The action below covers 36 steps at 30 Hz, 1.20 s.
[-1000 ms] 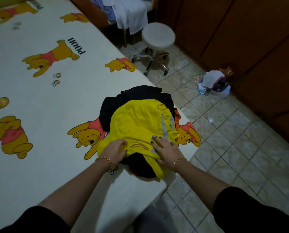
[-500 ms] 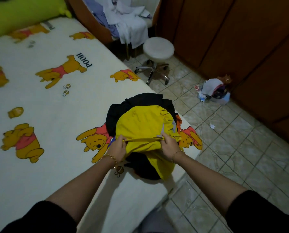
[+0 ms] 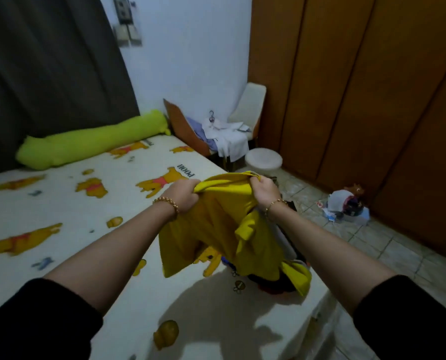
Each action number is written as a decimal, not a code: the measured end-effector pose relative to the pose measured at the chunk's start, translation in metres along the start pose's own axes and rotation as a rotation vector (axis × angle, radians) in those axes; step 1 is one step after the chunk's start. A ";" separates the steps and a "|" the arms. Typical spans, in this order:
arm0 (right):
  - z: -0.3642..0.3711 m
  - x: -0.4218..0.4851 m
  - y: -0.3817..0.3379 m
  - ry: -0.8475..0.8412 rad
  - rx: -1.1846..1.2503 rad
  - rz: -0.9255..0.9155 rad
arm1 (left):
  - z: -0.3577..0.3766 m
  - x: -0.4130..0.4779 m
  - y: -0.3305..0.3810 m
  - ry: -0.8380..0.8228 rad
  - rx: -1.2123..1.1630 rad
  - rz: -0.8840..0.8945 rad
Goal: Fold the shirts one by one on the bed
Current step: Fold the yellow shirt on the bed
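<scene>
Head cam looking down past two forearms in pushed-up black sleeves (image 3: 35, 320), each wrist with a gold bead bracelet (image 3: 168, 203). Both hands are up over the bed's right edge, a bit apart from each other. The left hand (image 3: 184, 194) is fisted tight around one bunched bit of the bright yellow cotton shirt (image 3: 216, 229), and the right hand (image 3: 266, 190) is curled round another bit of the same top edge, so the fabric is stretched between them. The rest of the shirt hangs down crumpled, with its lower end drooping onto a small heap of dark clothes (image 3: 271, 283) near the bed's right edge. Can't really tell what's in that heap, just black stuff with a bit of red and white poking out. The bed (image 3: 81, 219) has a white sheet printed with yellow cartoon bears in red tops. Further back, a long lime-green bolster pillow (image 3: 87, 144) lies across the head of the bed against a dark grey curtain (image 3: 48, 61). Off the right side there's a round white stool (image 3: 263, 159) on the pale tiled floor (image 3: 372, 242), and behind it a cream chair (image 3: 250, 100) with white and bluish clothes dumped on it. A little clutter pile with a brown toy (image 3: 346, 206) sits on the floor by the tall brown wooden wardrobe doors (image 3: 346, 100).
</scene>
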State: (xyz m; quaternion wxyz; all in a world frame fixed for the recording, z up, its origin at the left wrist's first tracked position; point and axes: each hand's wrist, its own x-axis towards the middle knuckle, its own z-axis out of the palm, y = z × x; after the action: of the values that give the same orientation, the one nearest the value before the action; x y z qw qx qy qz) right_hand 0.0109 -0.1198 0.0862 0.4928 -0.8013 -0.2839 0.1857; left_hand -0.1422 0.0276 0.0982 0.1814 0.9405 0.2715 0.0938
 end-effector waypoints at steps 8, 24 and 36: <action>0.048 -0.087 -0.103 -0.449 0.021 -0.119 | -0.135 -0.086 0.012 0.339 -0.247 0.036; 0.060 -0.204 -0.332 -0.161 0.278 -0.574 | -0.178 -0.244 -0.018 0.409 -0.504 -0.142; 0.067 -0.294 -0.271 -0.143 -0.221 -0.866 | -0.235 -0.327 -0.012 0.672 -0.745 -0.501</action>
State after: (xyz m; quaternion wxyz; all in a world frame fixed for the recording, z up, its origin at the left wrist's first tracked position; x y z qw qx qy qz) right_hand -0.3277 -0.1663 0.3043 0.4157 -0.6415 -0.6446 -0.0141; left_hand -0.4857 -0.0726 0.2837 0.4216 0.6379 0.4781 0.4320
